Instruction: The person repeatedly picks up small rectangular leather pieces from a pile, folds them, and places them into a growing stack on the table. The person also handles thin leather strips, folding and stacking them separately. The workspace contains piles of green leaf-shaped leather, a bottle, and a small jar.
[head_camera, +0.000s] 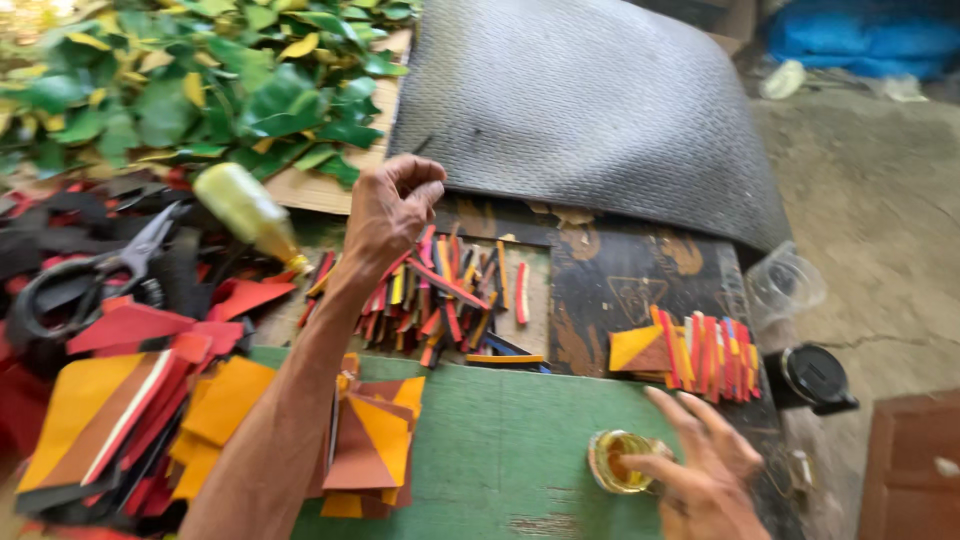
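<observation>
My left hand (390, 205) reaches forward over a heap of narrow red, yellow and black strips (440, 295), its fingers curled together near the edge of a dark rubber mat (590, 110); whether it pinches anything I cannot tell. My right hand (705, 470) hovers low at the front right, fingers spread, with a fingertip at a small glass jar of yellowish liquid (625, 462) that stands on the green board (500, 440). A stack of brown and orange triangular pieces (372, 440) lies beside my left forearm.
Black-handled scissors (95, 275) and a yellow squeeze bottle (248, 212) lie at left among red, orange and black scraps. Green and yellow cut leaves (190, 80) fill the back left. More coloured strips (700, 355), a black lid (812, 375) and a clear cup (785, 285) sit at right.
</observation>
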